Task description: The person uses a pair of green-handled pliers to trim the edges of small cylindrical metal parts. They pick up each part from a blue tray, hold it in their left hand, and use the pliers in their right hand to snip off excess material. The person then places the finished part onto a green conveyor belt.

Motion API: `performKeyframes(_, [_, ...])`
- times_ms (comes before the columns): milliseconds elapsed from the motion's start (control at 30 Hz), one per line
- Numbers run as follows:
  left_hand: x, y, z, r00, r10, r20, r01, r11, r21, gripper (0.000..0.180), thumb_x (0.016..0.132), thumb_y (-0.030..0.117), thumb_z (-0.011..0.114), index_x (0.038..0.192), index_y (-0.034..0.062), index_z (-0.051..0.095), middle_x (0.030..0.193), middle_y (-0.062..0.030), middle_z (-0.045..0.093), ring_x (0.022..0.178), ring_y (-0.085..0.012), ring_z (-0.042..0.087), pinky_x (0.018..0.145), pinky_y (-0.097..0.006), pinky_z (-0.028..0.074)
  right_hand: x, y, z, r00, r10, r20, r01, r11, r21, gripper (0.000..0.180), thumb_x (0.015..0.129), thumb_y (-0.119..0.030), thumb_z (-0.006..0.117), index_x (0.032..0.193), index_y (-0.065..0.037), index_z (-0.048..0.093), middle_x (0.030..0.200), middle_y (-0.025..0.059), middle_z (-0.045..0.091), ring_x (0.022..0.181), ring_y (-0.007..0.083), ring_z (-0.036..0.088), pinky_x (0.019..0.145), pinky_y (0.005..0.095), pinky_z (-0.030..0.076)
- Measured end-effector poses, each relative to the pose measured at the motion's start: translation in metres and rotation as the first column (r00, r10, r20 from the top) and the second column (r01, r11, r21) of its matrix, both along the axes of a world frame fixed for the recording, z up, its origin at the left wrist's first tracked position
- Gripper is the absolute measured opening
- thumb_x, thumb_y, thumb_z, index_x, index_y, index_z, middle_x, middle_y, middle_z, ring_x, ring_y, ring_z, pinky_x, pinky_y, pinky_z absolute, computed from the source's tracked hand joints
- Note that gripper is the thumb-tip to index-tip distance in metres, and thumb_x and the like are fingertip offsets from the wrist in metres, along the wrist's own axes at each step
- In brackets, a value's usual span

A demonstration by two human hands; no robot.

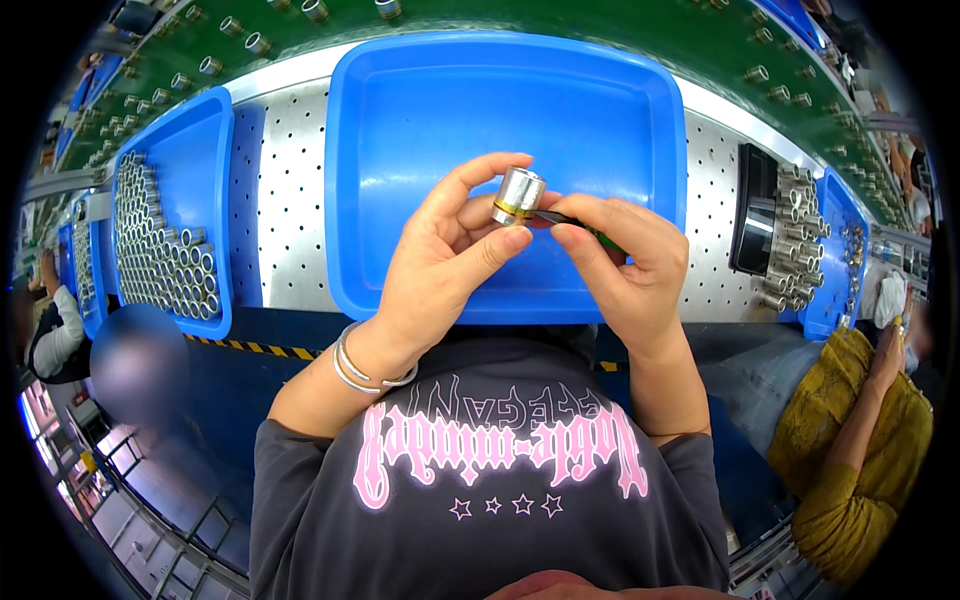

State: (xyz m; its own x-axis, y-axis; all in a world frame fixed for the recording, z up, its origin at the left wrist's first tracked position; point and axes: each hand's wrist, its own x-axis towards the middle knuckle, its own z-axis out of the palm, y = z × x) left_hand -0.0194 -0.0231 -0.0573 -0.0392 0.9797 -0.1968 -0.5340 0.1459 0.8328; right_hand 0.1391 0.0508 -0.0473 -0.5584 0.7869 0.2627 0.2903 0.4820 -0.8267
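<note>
In front of my chest, my left hand pinches a short shiny metal cylinder between thumb and fingers. A yellowish band runs round its lower part. My right hand is closed round a slim dark tool with some green on its handle; most of it is hidden by the fingers, and I cannot tell its exact kind. Its tip meets the cylinder near the yellowish band. Both hands are raised over a large blue tray, whose visible floor is bare.
On the left, a blue tray holds many metal cylinders. At right lie a black phone-like device and stacked cylinders. Beyond the perforated metal bench runs a green conveyor with scattered cylinders. Co-workers sit at both sides.
</note>
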Motion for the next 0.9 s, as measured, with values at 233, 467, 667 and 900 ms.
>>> performKeyframes(233, [-0.007, 0.001, -0.002, 0.986, -0.115, -0.121, 0.117, 0.993, 0.008, 0.050, 0.083, 0.000, 0.057, 0.129, 0.0010, 0.037, 0.113, -0.0137, 0.056, 0.104, -0.0181, 0.055, 0.089, -0.028, 0.045, -0.004, 0.004, -0.002, 0.978, 0.030, -0.209, -0.115, 0.906, -0.407, 0.016, 0.076, -0.001, 0.066, 0.092, 0.001, 0.063, 0.084, 0.0073, 0.064, 0.072, 0.0090, 0.059, 0.061, 0.0215, 0.046])
performKeyframes(467, [-0.025, 0.010, 0.004, 0.895, 0.022, -0.446, 0.017, 0.997, 0.082, 0.047, 0.083, 0.000, 0.057, 0.127, 0.0005, 0.042, 0.112, -0.0119, 0.057, 0.097, -0.0165, 0.057, 0.084, -0.026, 0.046, -0.009, 0.070, 0.002, 0.992, 0.054, -0.111, -0.087, 0.944, -0.318, 0.011, 0.082, -0.008, 0.060, 0.087, 0.000, 0.062, 0.082, 0.0040, 0.065, 0.072, 0.0082, 0.055, 0.065, 0.0215, 0.044])
performKeyframes(667, [-0.067, 0.047, 0.001, 0.763, 0.166, -0.624, -0.024, 0.973, 0.229, 0.029, 0.081, 0.004, 0.059, 0.110, 0.0007, 0.058, 0.100, -0.0089, 0.062, 0.091, -0.0151, 0.059, 0.081, -0.027, 0.048, 0.007, 0.202, -0.033, 0.952, -0.269, 0.149, 0.267, 0.963, 0.030, 0.021, 0.079, -0.022, 0.062, 0.089, -0.003, 0.065, 0.071, 0.0047, 0.065, 0.067, 0.0107, 0.060, 0.063, 0.0233, 0.044])
performKeyframes(900, [-0.102, 0.081, -0.018, 0.787, 0.165, -0.594, -0.075, 0.982, 0.173, 0.014, 0.084, 0.010, 0.058, 0.091, -0.0010, 0.063, 0.075, -0.0033, 0.061, 0.072, -0.0089, 0.056, 0.067, -0.022, 0.045, 0.020, 0.255, -0.065, 0.827, -0.443, 0.346, 0.401, 0.896, 0.188, 0.020, 0.079, -0.022, 0.060, 0.089, -0.006, 0.066, 0.077, 0.0078, 0.067, 0.073, 0.0190, 0.063, 0.067, 0.0285, 0.046])
